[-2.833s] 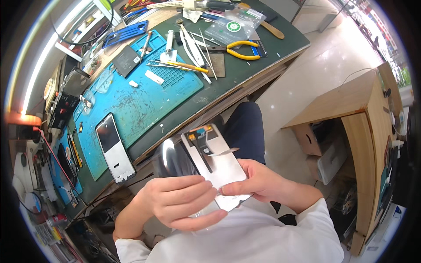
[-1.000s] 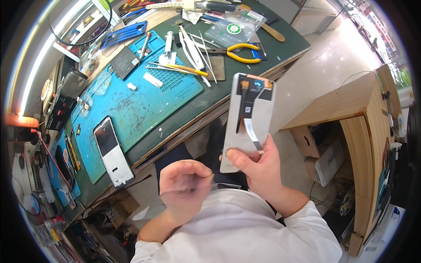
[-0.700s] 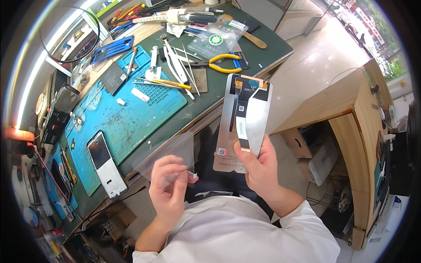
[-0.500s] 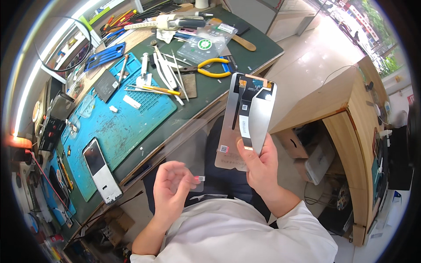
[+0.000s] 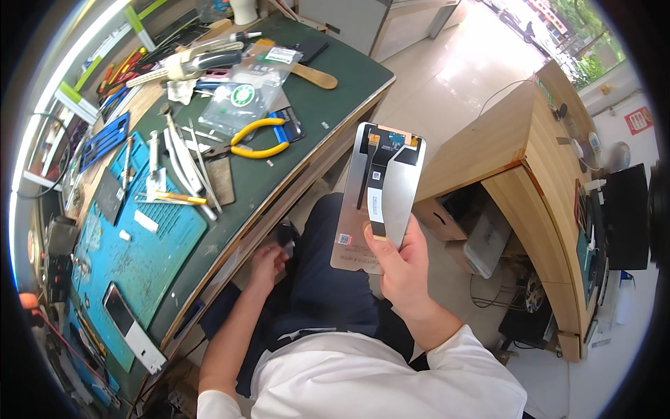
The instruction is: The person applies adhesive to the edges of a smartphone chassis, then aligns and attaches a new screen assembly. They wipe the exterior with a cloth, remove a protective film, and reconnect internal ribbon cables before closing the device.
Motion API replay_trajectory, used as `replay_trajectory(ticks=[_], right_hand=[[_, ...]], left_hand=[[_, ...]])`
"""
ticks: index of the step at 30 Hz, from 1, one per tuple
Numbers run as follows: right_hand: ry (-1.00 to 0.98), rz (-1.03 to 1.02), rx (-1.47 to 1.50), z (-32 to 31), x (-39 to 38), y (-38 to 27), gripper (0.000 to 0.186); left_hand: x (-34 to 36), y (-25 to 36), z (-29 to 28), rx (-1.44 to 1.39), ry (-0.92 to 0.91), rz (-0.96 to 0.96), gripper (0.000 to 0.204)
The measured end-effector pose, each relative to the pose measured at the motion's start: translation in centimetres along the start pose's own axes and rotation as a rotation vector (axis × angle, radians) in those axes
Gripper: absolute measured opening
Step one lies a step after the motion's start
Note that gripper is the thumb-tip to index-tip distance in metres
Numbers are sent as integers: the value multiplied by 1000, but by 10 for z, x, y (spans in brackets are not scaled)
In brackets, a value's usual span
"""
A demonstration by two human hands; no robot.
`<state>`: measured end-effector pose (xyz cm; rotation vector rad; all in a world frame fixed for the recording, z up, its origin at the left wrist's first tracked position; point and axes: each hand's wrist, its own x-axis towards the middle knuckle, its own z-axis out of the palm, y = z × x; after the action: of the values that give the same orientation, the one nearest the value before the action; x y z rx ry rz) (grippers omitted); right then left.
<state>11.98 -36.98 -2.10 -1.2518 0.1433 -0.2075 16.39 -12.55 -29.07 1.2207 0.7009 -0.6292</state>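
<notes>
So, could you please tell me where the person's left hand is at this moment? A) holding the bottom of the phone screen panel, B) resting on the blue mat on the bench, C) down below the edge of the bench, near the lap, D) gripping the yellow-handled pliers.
C: the left hand is lowered beneath the bench edge by the lap, while the right hand alone holds up the phone screen panel.

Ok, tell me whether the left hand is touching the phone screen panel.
No, the left hand reaches under the workbench edge, while only the right hand holds the phone screen panel.
</notes>
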Motion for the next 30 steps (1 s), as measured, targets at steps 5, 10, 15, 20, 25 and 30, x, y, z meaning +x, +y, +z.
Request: replay_trajectory(ticks=[5,10,15,20,25,30], right_hand=[[41,42,-26,-11,22,-4,30],[29,-13,63,-40,40,8,36],[-121,233,515,-45,68,4,38],[-288,346,799,-65,64,33,32],[-323,404,632,-32,55,41,31],[-397,437,510,-3,30,31,25]], left_hand=[[127,-24,25,-261,-29,122,25],[170,-14,69,-521,5,327,27],[174,-24,64,1,31,404,27],[-21,32,109,643,-17,983,18],[-160,87,111,77,-519,829,12],[-193,125,105,-17,-701,791,12]])
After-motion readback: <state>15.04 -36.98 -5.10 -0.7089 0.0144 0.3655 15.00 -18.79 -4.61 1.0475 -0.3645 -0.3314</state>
